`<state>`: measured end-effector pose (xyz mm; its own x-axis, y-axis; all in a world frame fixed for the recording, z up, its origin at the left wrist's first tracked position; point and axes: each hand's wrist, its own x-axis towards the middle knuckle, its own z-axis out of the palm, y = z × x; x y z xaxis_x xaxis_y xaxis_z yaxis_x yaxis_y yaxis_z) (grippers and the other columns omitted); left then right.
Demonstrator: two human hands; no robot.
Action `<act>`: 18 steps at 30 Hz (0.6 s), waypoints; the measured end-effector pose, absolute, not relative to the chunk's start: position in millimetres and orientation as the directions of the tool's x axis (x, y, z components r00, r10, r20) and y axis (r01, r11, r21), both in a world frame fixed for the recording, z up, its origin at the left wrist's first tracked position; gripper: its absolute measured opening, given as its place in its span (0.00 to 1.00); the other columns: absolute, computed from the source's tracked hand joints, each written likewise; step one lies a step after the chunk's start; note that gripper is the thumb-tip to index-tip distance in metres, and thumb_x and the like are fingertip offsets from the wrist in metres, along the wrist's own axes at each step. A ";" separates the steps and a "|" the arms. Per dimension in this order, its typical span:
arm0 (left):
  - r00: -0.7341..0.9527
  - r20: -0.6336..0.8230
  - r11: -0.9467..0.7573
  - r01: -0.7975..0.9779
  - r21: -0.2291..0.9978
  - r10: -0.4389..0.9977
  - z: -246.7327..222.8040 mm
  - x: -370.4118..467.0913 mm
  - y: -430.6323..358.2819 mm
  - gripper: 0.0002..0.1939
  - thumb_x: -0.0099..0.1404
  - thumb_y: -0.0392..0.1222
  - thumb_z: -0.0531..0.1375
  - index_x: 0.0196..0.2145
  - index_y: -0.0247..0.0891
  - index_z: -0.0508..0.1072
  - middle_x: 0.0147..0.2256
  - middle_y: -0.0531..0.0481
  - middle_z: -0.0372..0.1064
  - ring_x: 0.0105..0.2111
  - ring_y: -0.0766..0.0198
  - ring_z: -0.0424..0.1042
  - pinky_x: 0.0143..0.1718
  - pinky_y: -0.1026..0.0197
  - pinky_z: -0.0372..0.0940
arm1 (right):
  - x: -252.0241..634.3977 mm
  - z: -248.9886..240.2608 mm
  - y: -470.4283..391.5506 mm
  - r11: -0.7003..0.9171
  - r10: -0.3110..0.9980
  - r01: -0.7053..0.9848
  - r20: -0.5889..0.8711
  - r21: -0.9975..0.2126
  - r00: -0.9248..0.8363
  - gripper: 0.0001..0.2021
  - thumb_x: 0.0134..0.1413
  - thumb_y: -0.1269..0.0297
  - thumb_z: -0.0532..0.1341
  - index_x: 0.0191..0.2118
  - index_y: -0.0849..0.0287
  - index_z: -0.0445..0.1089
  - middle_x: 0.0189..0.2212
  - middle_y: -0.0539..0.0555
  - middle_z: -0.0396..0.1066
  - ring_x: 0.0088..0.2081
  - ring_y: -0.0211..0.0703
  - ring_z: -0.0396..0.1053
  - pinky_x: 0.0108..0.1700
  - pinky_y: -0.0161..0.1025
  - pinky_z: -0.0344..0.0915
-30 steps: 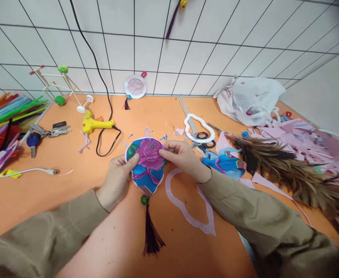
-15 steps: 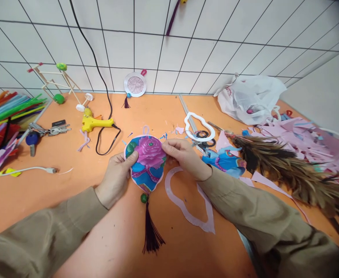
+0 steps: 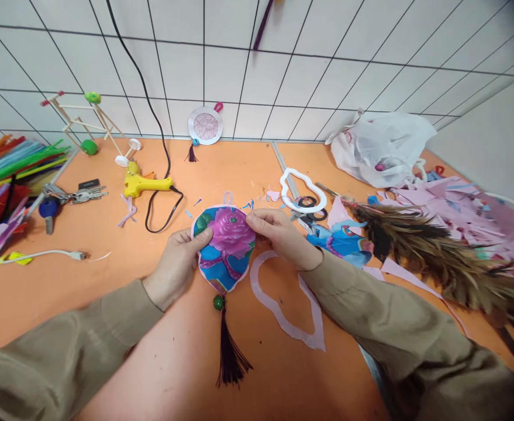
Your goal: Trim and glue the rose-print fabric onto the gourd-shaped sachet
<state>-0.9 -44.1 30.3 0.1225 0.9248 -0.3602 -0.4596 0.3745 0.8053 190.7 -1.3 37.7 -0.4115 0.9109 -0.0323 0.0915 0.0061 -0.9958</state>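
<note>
A blue fabric pendant point(image 3: 225, 248) with a large pink flower is held up between both hands. My left hand point(image 3: 178, 260) pinches its left edge, thumb on the front. On the upper right edge, my right hand point(image 3: 280, 234) has its thumb and fingers closed. A green bead point(image 3: 218, 302) and a dark purple tassel point(image 3: 231, 354) hang from the bottom tip, and a small pale loop point(image 3: 227, 198) sticks up at the top. Beside the pendant, partly under my right forearm, lies a pale pink paper outline point(image 3: 278, 310).
A yellow glue gun point(image 3: 145, 183) and keys point(image 3: 75, 196) lie left. Toward the right are a white cutout point(image 3: 288, 190), black-handled scissors point(image 3: 311, 206), blue fabric scraps point(image 3: 344, 244), a feather duster point(image 3: 427, 251), pink scraps point(image 3: 454, 210) and a plastic bag point(image 3: 377, 146).
The pendant has shifted and tilted slightly to the right at its top, still held by both hands. The hands have barely moved.
</note>
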 end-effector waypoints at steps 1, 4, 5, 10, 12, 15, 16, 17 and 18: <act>0.120 -0.363 0.376 -0.458 0.806 0.924 30.4 -0.8 -44.0 0.15 0.48 0.47 0.74 0.24 0.31 0.79 0.21 0.46 0.75 0.21 0.65 0.71 0.27 0.64 0.69 | 190.0 37.4 -1.1 0.004 0.913 0.091 -0.034 -0.996 -0.406 0.23 0.49 0.44 0.64 0.21 0.60 0.62 0.19 0.46 0.58 0.23 0.33 0.55 0.26 0.34 0.53; 0.119 -0.375 0.387 -0.440 0.810 0.919 30.1 -0.7 -43.6 0.16 0.47 0.48 0.74 0.25 0.31 0.79 0.22 0.46 0.75 0.21 0.64 0.72 0.27 0.62 0.70 | 188.1 35.0 0.1 0.001 0.919 0.084 -0.032 -0.996 -0.394 0.19 0.44 0.48 0.67 0.24 0.61 0.67 0.22 0.48 0.64 0.25 0.35 0.60 0.28 0.35 0.58; 0.117 -0.377 0.389 -0.438 0.811 0.919 29.8 -0.8 -43.5 0.17 0.47 0.48 0.74 0.25 0.31 0.80 0.22 0.45 0.76 0.22 0.63 0.72 0.28 0.62 0.70 | 187.9 33.8 0.7 0.005 0.919 0.086 -0.030 -0.996 -0.394 0.18 0.45 0.49 0.67 0.24 0.61 0.68 0.22 0.49 0.65 0.26 0.35 0.61 0.29 0.35 0.59; 0.100 -0.374 0.376 -0.461 0.804 0.922 27.2 -2.3 -42.6 0.15 0.48 0.47 0.74 0.24 0.31 0.79 0.22 0.45 0.76 0.21 0.64 0.72 0.27 0.62 0.70 | 191.2 33.0 0.3 0.182 0.951 0.156 0.133 -0.971 -0.280 0.12 0.53 0.57 0.62 0.25 0.60 0.67 0.21 0.49 0.65 0.23 0.35 0.61 0.26 0.35 0.59; 0.088 -0.367 0.363 -0.472 0.804 0.926 26.2 -2.8 -42.2 0.14 0.49 0.46 0.73 0.22 0.32 0.78 0.22 0.47 0.75 0.21 0.65 0.71 0.27 0.63 0.69 | 193.2 37.1 -3.8 0.394 0.918 0.249 0.367 -0.885 -0.148 0.06 0.55 0.65 0.60 0.28 0.60 0.68 0.23 0.49 0.67 0.24 0.35 0.62 0.26 0.35 0.60; 0.080 -0.352 0.346 -0.474 0.810 0.933 26.4 -3.0 -41.5 0.13 0.52 0.44 0.72 0.22 0.32 0.77 0.21 0.48 0.74 0.20 0.66 0.70 0.26 0.64 0.68 | 192.9 44.8 -14.1 0.773 0.628 0.344 0.720 -0.533 -0.295 0.06 0.56 0.74 0.58 0.34 0.57 0.71 0.29 0.52 0.73 0.30 0.39 0.69 0.34 0.39 0.67; 0.080 -0.348 0.343 -0.477 0.809 0.934 27.0 -3.1 -41.3 0.13 0.52 0.44 0.71 0.22 0.32 0.76 0.21 0.48 0.74 0.20 0.66 0.70 0.25 0.64 0.67 | 191.4 46.7 -18.0 0.863 0.501 0.316 0.749 -0.394 -0.434 0.08 0.56 0.75 0.58 0.37 0.56 0.72 0.31 0.52 0.75 0.35 0.41 0.71 0.39 0.42 0.69; 0.082 -0.348 0.342 -0.482 0.807 0.934 27.7 -3.2 -41.1 0.13 0.53 0.44 0.71 0.22 0.32 0.76 0.21 0.49 0.73 0.20 0.67 0.69 0.24 0.65 0.66 | 189.2 47.8 -21.8 0.919 0.392 0.270 0.721 -0.286 -0.571 0.10 0.57 0.75 0.58 0.38 0.54 0.73 0.35 0.52 0.76 0.41 0.43 0.73 0.45 0.45 0.69; 0.084 -0.349 0.345 -0.486 0.803 0.933 28.5 -3.5 -40.9 0.13 0.53 0.43 0.71 0.22 0.32 0.75 0.20 0.49 0.73 0.19 0.68 0.68 0.23 0.66 0.65 | 186.5 48.1 -25.2 0.946 0.324 0.230 0.657 -0.228 -0.681 0.11 0.58 0.75 0.58 0.39 0.52 0.73 0.37 0.51 0.77 0.45 0.45 0.73 0.50 0.47 0.68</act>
